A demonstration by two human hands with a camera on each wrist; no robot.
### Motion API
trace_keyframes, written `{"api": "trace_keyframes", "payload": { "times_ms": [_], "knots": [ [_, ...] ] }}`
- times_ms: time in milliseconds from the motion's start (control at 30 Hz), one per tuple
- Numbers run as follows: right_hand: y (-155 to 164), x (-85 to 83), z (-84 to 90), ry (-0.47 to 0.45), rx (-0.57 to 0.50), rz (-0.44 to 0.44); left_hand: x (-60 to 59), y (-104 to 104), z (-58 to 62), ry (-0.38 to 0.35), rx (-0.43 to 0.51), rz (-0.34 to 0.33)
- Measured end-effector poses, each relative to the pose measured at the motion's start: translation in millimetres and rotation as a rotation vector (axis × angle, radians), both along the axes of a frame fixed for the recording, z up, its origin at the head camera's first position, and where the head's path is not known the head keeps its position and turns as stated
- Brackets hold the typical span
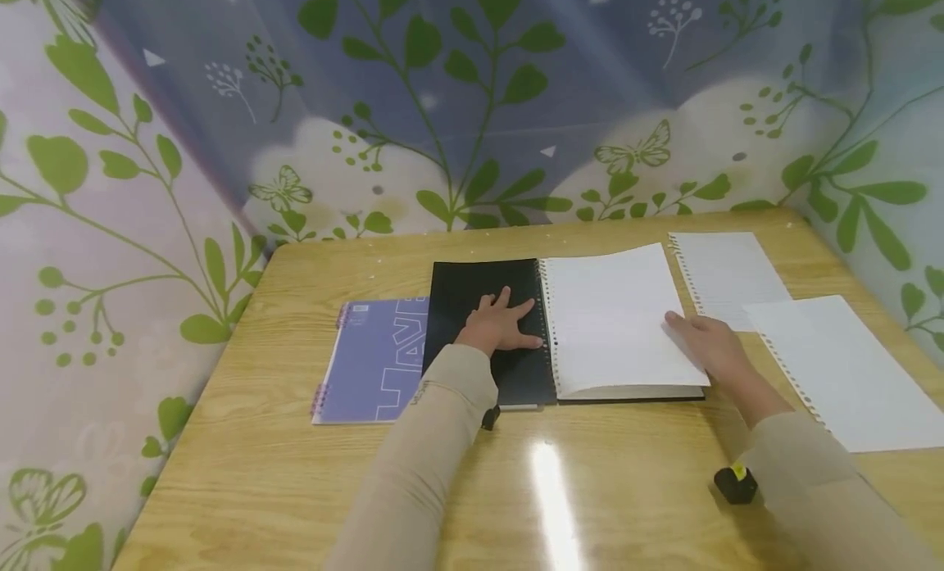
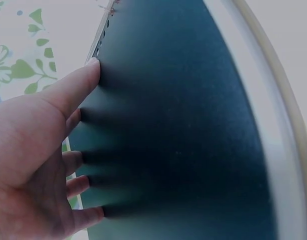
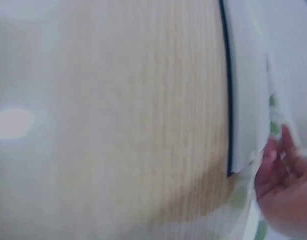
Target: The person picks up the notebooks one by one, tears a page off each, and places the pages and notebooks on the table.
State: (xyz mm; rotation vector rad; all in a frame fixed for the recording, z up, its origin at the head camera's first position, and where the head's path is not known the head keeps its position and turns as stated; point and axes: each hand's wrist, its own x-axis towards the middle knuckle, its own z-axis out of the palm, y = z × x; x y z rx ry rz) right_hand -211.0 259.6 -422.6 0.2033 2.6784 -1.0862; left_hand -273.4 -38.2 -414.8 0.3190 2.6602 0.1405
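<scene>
A spiral notebook lies open on the table, its black cover [image 1: 472, 286] folded to the left and its white page [image 1: 608, 325] on the right. My left hand [image 1: 498, 325] rests on the black cover with fingers spread, the thumb close to the row of binding holes. In the left wrist view, the fingertips of that hand [image 2: 38, 150] touch the dark cover [image 2: 178, 125]. My right hand [image 1: 710, 348] pinches the page's right edge, thumb on top. The page's near edge bows up a little over the sheets below. The right wrist view shows this hand [image 3: 286, 185] beside the notebook's corner.
A purple notebook [image 1: 369, 366] lies at the left, partly under the black cover. Two loose white sheets with torn holes, one farther back [image 1: 726, 268] and one nearer [image 1: 848, 374], lie at the right of the wooden table [image 1: 295, 489]. A patterned cloth wall [image 1: 516, 169] stands behind.
</scene>
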Motion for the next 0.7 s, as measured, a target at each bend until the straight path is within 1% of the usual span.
{"api": "trace_keyframes", "payload": {
  "times_ms": [67,133,233,300,500,700],
  "knots": [
    [-1.2,7.9,1.0,0.024,0.052,-0.006,-1.1,0.2,-1.3,0.0,-0.004,-0.004],
    [-3.1,14.5,0.6,0.084,0.101,-0.019,-1.7,0.2,-2.1,-0.002,-0.005,-0.007],
    [-4.9,21.4,-1.0,0.164,0.143,-0.035,-1.9,-0.1,-2.7,-0.007,-0.001,-0.009],
    [-5.3,24.7,-3.4,0.19,0.167,-0.041,-1.6,0.0,-3.0,-0.011,0.009,-0.011],
    [-6.1,25.7,-8.8,0.193,0.198,-0.04,-2.0,-2.1,-2.6,-0.014,0.025,-0.017],
    [-4.6,25.0,-9.4,0.172,0.228,-0.045,-1.3,-1.7,0.5,-0.018,0.023,-0.01]
  ]
}}
